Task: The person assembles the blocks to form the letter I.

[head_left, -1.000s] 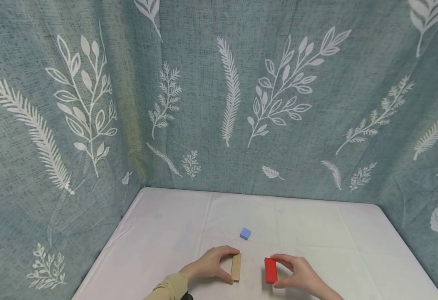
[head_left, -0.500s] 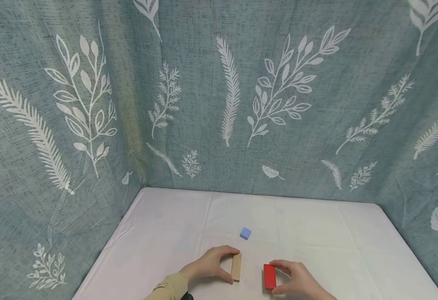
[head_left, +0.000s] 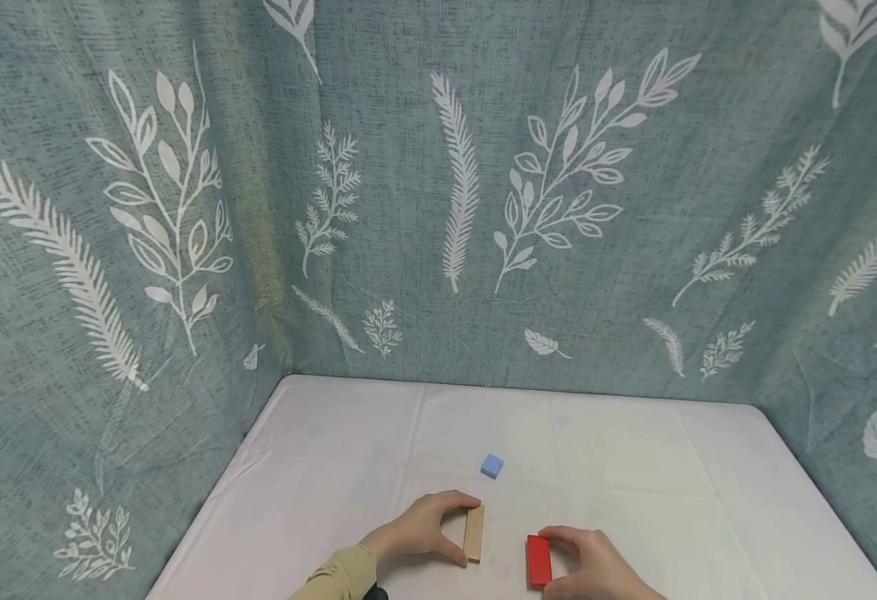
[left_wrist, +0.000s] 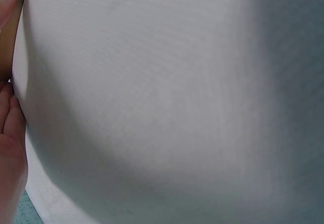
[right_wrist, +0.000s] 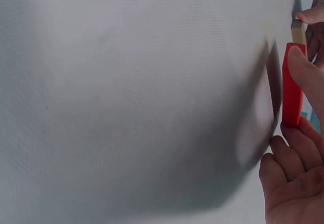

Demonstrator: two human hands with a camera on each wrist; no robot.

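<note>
My left hand pinches a tan wooden block by its two ends, thumb at the near end and fingers at the far one. In the left wrist view, part of that wooden block shows at the left edge. To the right of it, my right hand grips a red block end to end. The right wrist view shows the red block between thumb and fingers, with a shadow on the cloth beside it. Behind both hands lies a small blue block, untouched.
A white cloth covers the table. Teal curtains with white leaf prints hang along the back and both sides. A beige sleeve covers the left forearm.
My right hand has moved toward the near edge and slightly left, bringing the red block along. The left hand, the wooden block and the blue block stay where they were.
</note>
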